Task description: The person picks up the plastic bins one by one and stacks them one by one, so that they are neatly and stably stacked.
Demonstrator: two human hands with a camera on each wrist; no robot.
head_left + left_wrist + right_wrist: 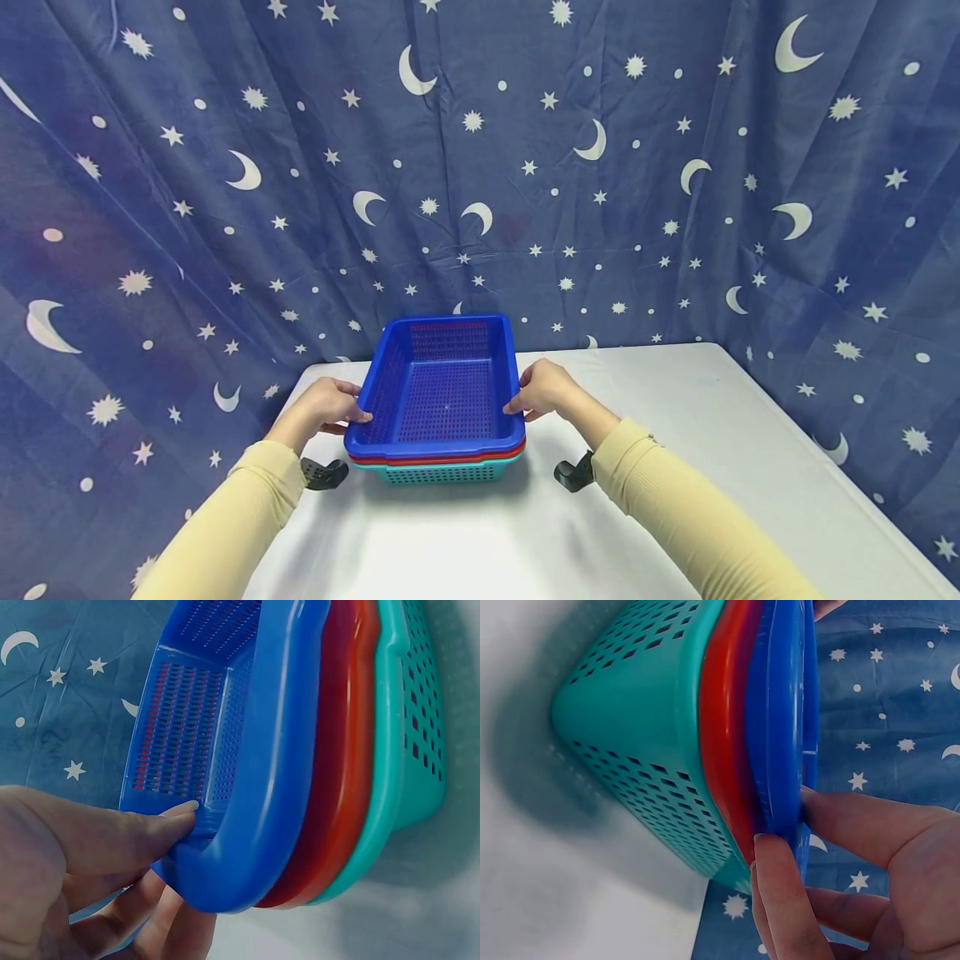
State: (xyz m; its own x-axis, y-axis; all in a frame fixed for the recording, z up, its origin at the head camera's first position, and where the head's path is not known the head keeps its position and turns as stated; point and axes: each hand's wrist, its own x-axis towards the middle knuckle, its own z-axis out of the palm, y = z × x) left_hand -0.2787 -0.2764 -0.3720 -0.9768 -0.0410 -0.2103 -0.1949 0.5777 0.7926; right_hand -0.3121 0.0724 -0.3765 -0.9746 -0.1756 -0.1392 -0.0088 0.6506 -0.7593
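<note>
A blue plastic basket (448,402) sits nested on top of a red basket (435,459) and a teal basket (442,474), all with perforated walls. My left hand (324,407) pinches the blue rim at its left side, thumb over the inside edge and fingers beneath, as the left wrist view shows. On the opposite side my right hand (550,388) grips the blue rim between thumb and fingers. In the right wrist view a fingertip (772,859) lies by the seam between the blue rim and the red basket (724,712). The blue basket holds nothing.
The stack stands on a white table (645,433) toward its back left. Behind and beside the table hangs a dark blue curtain (517,167) printed with moons and stars. Black wrist devices (576,473) show under both sleeves.
</note>
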